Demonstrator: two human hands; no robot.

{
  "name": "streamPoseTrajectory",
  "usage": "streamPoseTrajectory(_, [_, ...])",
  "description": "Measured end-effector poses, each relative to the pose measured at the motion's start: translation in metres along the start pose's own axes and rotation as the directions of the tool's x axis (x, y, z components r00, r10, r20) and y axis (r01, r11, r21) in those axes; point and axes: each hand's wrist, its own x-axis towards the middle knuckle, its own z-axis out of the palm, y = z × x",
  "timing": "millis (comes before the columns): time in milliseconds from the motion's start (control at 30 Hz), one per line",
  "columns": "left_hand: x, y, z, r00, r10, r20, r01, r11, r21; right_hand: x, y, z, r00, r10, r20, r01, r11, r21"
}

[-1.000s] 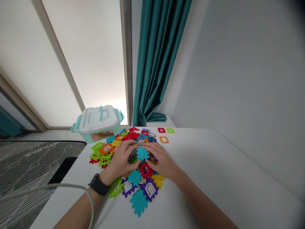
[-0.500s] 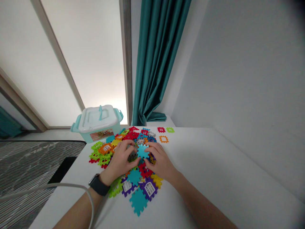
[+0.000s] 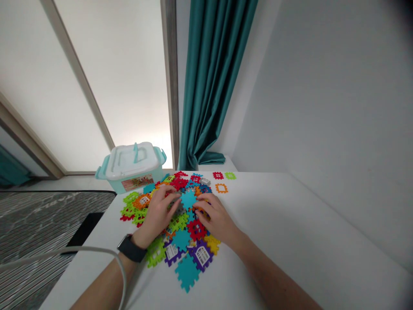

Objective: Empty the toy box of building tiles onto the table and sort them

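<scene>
A light-blue square tile with notched edges (image 3: 189, 200) is over a heap of colourful interlocking plastic tiles (image 3: 178, 223). My right hand (image 3: 215, 218) comes from the right, with its fingertips at the tile's right edge, seemingly gripping it. To the left of the tile, my left hand (image 3: 160, 212) is held over the heap with its fingers bent and apart. Its fingertips sit close to the tile's left side, and no piece shows between them. Nearest to me lie a blue tile (image 3: 187, 272) and a purple window-shaped piece (image 3: 202, 255). Both hands cover part of the heap.
A lidded pale-blue storage box (image 3: 135, 168) stands at the back left of the white table (image 3: 264, 224). An orange frame piece (image 3: 221, 188), a red piece (image 3: 218, 175) and a green piece (image 3: 230, 175) lie apart. A pale cable (image 3: 97, 249) crosses my left forearm.
The light-blue tile has shifted slightly left and away from me. My left hand's fingers have moved up and back from it, uncovering green pieces. My right hand has stayed beside the tile.
</scene>
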Motion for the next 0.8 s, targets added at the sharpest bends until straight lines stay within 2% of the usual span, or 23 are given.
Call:
streamPoseTrajectory(100, [0.000, -0.001, -0.003, 0.999, 0.032, 0.027, -0.033, 0.999, 0.031, 0.000, 0.003, -0.001, 1.000, -0.014, -0.014, 0.013, 1.000, -0.011])
streamPoseTrajectory(300, [0.001, 0.002, -0.007, 0.995, 0.069, 0.077, -0.069, 0.998, 0.001, 0.000, 0.007, -0.003, 0.995, -0.055, 0.086, 0.055, 0.998, 0.004])
streamPoseTrajectory(500, [0.001, 0.002, -0.007, 0.994, 0.079, 0.081, -0.076, 0.997, -0.032, 0.001, 0.002, -0.004, 0.993, -0.065, 0.102, 0.063, 0.998, 0.013])
streamPoseTrajectory(600, [0.002, 0.005, -0.008, 0.996, 0.032, 0.080, -0.030, 0.999, -0.030, 0.001, 0.001, -0.003, 0.997, -0.048, 0.063, 0.047, 0.999, 0.017])
streamPoseTrajectory(700, [0.003, 0.009, -0.010, 0.995, -0.020, 0.102, 0.028, 0.996, -0.082, -0.001, 0.002, 0.000, 0.999, 0.021, -0.031, -0.020, 0.999, 0.028])
streamPoseTrajectory(800, [0.004, 0.013, -0.009, 0.991, -0.013, 0.136, 0.034, 0.988, -0.153, -0.003, 0.000, 0.003, 0.994, 0.076, -0.084, -0.073, 0.997, 0.037])
